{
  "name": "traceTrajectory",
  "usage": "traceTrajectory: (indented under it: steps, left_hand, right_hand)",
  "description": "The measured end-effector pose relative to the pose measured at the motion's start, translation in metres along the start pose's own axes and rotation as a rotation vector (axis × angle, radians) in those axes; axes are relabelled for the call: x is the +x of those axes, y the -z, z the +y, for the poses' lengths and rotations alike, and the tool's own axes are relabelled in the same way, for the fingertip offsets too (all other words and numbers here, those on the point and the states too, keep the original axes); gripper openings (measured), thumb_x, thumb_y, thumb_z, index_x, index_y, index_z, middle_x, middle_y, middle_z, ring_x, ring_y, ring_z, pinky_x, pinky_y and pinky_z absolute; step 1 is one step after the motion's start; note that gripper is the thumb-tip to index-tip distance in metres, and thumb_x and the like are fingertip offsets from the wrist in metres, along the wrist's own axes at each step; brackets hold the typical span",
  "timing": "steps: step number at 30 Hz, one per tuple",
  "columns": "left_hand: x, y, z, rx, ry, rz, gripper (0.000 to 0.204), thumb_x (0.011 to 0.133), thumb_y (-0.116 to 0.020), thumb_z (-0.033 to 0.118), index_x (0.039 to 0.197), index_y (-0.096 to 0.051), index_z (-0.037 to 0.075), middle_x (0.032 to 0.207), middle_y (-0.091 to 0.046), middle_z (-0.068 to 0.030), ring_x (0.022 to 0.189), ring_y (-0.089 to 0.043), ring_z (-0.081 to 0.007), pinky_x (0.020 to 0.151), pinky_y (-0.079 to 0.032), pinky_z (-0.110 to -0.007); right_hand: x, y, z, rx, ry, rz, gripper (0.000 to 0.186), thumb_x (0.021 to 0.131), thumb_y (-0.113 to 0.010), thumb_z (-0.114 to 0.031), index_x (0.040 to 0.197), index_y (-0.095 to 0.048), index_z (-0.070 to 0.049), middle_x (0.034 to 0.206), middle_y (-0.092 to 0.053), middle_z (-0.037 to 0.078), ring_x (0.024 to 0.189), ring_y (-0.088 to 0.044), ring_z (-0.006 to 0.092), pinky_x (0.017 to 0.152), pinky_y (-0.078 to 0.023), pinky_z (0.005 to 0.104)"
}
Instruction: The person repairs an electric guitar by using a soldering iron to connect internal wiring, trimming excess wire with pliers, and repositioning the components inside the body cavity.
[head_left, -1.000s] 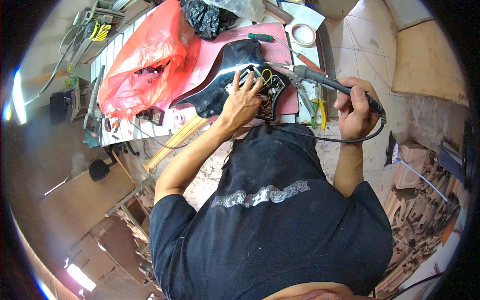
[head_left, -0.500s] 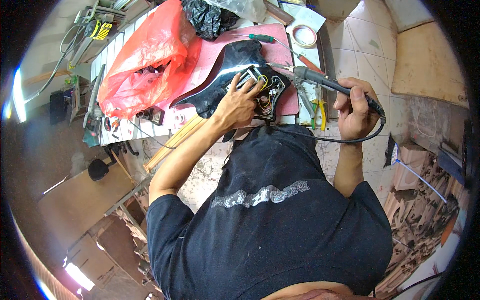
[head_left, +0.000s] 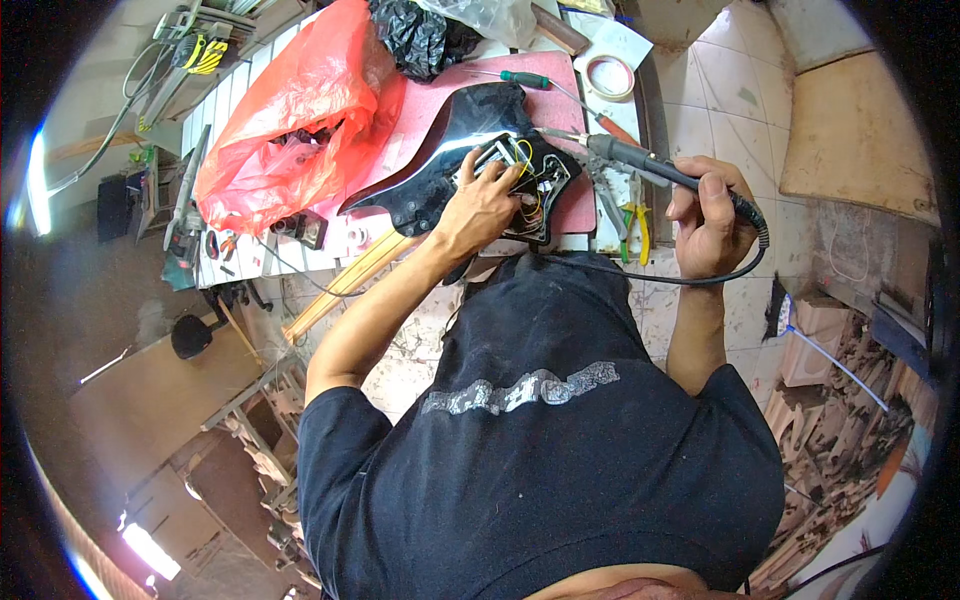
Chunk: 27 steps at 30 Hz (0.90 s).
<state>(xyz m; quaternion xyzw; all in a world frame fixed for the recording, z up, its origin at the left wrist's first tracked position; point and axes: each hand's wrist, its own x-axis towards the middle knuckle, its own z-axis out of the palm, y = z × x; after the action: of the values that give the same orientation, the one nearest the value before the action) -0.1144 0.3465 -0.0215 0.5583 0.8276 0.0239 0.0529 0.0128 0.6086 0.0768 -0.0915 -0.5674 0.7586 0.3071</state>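
A glossy black electric guitar body (head_left: 490, 105) lies on a pink mat (head_left: 410, 130). My left hand (head_left: 476, 208) rests on it, fingers apart over a metallic pickup (head_left: 492, 154); the thumb is hidden. Thin yellow wires (head_left: 527, 155) loop up by the fingertips, above an open cavity (head_left: 540, 210) with more wiring inside. In my right hand (head_left: 713, 215) is a soldering iron (head_left: 630, 152), gripped like a pen. Its tip points left above the body's right side, and I cannot tell whether it touches anything. The iron's black cable (head_left: 650, 279) curves below my right hand toward my lap.
Beyond the body lie a green-handled screwdriver (head_left: 525, 79), a red-handled tool (head_left: 617, 127) and a tape roll (head_left: 609, 76). Yellow-and-green-handled pliers (head_left: 641, 232) sit near the right edge. A red plastic bag (head_left: 300, 130) and a black bag (head_left: 415, 42) fill the left and back.
The fingers of my left hand have drawn slightly inward over the pickup. My right hand holds the soldering iron almost still.
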Motion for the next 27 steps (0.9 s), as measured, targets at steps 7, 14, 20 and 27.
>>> traceTrajectory:
  steps: [7,14,20,27]
  left_hand:
    - [0.004,0.004,0.007,0.02,0.056,0.013,0.018,0.086,-0.064,0.021,0.089,-0.08,0.015,0.131,-0.059,-0.0093,0.123,-0.054,-0.0283,0.119,-0.024,-0.065]
    - [0.024,0.009,0.017,0.226,0.065,-0.124,0.02,0.086,-0.064,0.022,0.09,-0.081,0.013,0.129,-0.061,-0.0089,0.123,-0.054,-0.0273,0.121,-0.02,-0.063]
    - [0.026,0.003,0.025,0.289,0.094,-0.116,0.021,0.085,-0.064,0.02,0.093,-0.081,0.011,0.127,-0.059,-0.0088,0.123,-0.051,-0.0272,0.121,-0.019,-0.064]
    - [0.027,0.004,0.027,0.236,0.109,-0.143,0.023,0.086,-0.063,0.02,0.096,-0.081,0.01,0.126,-0.057,-0.0081,0.123,-0.05,-0.0269,0.121,-0.02,-0.064]
  right_hand:
    - [0.0,-0.008,-0.004,-0.081,0.004,0.048,0.03,0.098,-0.06,-0.02,0.1,-0.069,0.008,0.088,-0.07,0.012,0.056,-0.051,0.0098,0.052,-0.041,0.0239]
    - [0.002,-0.009,-0.005,-0.096,0.01,0.064,0.03,0.098,-0.06,-0.021,0.1,-0.07,0.008,0.082,-0.068,0.011,0.055,-0.05,0.0097,0.051,-0.04,0.0238]
    - [0.0,0.002,-0.003,-0.016,-0.001,0.024,0.028,0.098,-0.062,-0.019,0.104,-0.069,0.008,0.092,-0.073,0.015,0.06,-0.06,0.0121,0.054,-0.048,0.026]
    - [0.003,0.0,-0.002,-0.029,-0.029,0.079,0.031,0.098,-0.061,-0.023,0.101,-0.07,0.006,0.077,-0.068,0.009,0.058,-0.058,0.0103,0.051,-0.044,0.0238]
